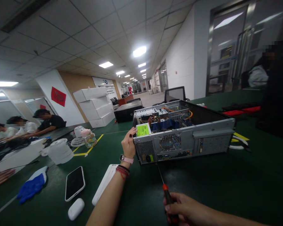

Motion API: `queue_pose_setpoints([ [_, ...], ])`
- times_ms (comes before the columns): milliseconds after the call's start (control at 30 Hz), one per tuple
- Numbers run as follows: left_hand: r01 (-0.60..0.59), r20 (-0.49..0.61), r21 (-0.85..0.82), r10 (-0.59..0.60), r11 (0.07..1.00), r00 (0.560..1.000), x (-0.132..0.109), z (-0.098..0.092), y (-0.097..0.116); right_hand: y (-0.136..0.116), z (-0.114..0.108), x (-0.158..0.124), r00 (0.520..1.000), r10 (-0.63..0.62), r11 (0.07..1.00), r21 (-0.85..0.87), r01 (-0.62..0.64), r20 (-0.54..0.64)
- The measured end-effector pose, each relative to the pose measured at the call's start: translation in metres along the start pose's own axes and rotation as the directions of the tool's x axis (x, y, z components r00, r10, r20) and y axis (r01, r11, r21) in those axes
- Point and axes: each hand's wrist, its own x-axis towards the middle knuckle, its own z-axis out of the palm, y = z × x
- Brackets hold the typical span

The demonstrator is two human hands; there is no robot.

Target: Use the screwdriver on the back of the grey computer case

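In the head view, a screwdriver (168, 197) is held by the right hand (179, 206), with fingers closed around its handle. Beyond that grip, the open computer case (214, 142) is seen, its rear panel turned toward the hand; the shaft is pointed at the panel's lower edge, but whether a screw is engaged cannot be told. Ahead and to the left of the grip, the case's corner is touched by the left hand (128, 144), beside a green-labelled unit (143, 130); whether it is clamped or merely rested there cannot be told. Farther left, a phone (74, 183) is laid flat. The step in hand is judged to be screw work at the rear panel; next, the tip would need to be seated squarely while the case is steadied.
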Motion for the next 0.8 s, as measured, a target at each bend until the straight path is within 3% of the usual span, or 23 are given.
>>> queue_pose_setpoints([
  [167,-0.003,0.008,0.010,0.003,1.000,1.000,0.000,0.000,-0.001,0.000,-0.004,0.000,0.998,-0.049,0.990,-0.133,0.045,-0.032],
  [367,0.005,-0.003,0.000,-0.005,1.000,1.000,0.000,0.000,0.000,0.001,-0.007,0.002,0.999,-0.051,0.990,-0.132,0.048,-0.016],
  [667,0.009,0.011,0.001,-0.009,1.000,1.000,0.001,-0.001,0.001,0.004,-0.019,0.010,0.974,-0.040,0.996,0.086,0.022,0.222],
  [800,0.009,0.008,-0.010,-0.009,1.000,1.000,0.001,-0.001,0.001,0.004,-0.022,0.012,0.961,-0.026,0.992,0.129,-0.011,0.277],
])
